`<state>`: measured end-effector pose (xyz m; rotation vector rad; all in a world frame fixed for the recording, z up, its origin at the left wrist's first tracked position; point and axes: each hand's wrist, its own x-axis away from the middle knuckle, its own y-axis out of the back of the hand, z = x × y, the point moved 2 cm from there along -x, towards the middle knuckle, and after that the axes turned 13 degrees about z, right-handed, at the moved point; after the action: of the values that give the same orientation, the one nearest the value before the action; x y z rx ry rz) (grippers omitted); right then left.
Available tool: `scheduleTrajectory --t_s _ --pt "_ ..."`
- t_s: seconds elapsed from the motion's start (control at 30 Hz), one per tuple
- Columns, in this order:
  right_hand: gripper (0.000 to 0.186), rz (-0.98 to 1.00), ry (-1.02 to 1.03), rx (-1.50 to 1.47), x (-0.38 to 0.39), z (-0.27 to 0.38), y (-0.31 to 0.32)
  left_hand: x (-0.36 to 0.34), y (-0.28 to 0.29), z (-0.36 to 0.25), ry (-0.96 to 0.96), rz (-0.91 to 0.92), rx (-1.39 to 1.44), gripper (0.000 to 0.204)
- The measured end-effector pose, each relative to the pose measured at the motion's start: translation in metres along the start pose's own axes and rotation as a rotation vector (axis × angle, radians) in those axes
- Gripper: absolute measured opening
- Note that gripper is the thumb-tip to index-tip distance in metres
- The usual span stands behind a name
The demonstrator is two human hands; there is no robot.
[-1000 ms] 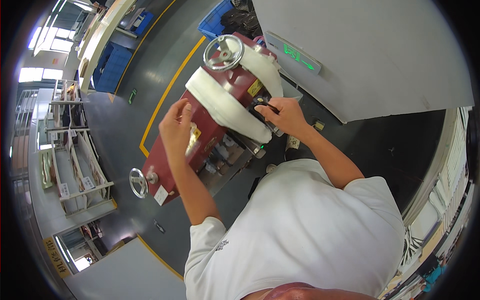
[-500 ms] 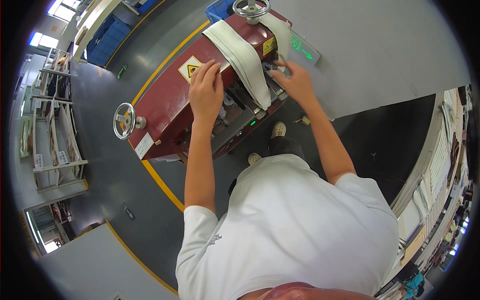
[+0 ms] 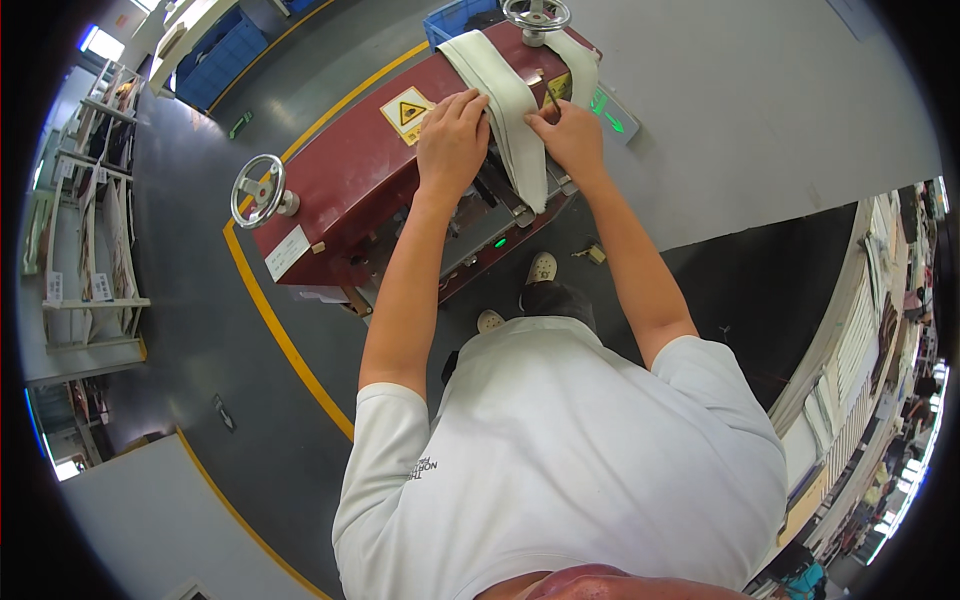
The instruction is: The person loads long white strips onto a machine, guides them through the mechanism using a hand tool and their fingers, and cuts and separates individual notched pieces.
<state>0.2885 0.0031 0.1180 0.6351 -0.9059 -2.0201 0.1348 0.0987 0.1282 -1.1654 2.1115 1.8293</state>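
White belt point(image 3: 508, 110) lies between left hand point(image 3: 452, 140), right hand point(image 3: 572, 138), touching both.

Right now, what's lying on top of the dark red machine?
A wide cream belt is draped over the dark red machine. The left hand and right hand press on either side. What lies under the belt and palms is hidden.

Your left hand point(image 3: 452, 140) and right hand point(image 3: 572, 138) lie flat on the white belt point(image 3: 512, 110), one each side, so no gap between them except the strip itself. Handwheel point(image 3: 537, 14) blocks the far end of the red machine point(image 3: 350, 190). Side handwheel point(image 3: 258, 190) sticks out on your left. Free room: bare top betw. left hand and that wheel; grey floor point(image 3: 760, 110) to your right.
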Motion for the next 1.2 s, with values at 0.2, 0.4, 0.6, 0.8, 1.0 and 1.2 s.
scheduleTrajectory --t_s 0.2,0.4,0.6,0.8,1.0,1.2 --pt "0.024 0.285 -0.14 -0.811 -0.004 -0.008 -0.001 0.004 0.002 0.002 -0.031 -0.034 -0.098 0.022" --pt "0.021 0.426 -0.033 -1.059 -0.033 0.036 0.065 0.005 0.003 -0.001 -0.006 -0.008 -0.105 0.025" --pt "0.014 0.682 0.226 -1.15 -0.119 0.077 0.098 0.009 0.004 -0.001 -0.007 -0.029 -0.048 0.027" --pt "0.015 0.564 0.152 -1.173 -0.148 0.153 0.118 0.008 0.011 -0.008 0.022 0.034 -0.093 0.041" --pt "0.028 0.687 0.38 -1.34 -0.198 0.163 0.141 0.009 0.005 -0.006 -0.003 0.025 -0.126 0.046" --pt "0.034 1.319 0.674 -1.567 -0.21 0.194 0.15 0.003 0.002 -0.009 0.009 0.038 -0.133 0.046"
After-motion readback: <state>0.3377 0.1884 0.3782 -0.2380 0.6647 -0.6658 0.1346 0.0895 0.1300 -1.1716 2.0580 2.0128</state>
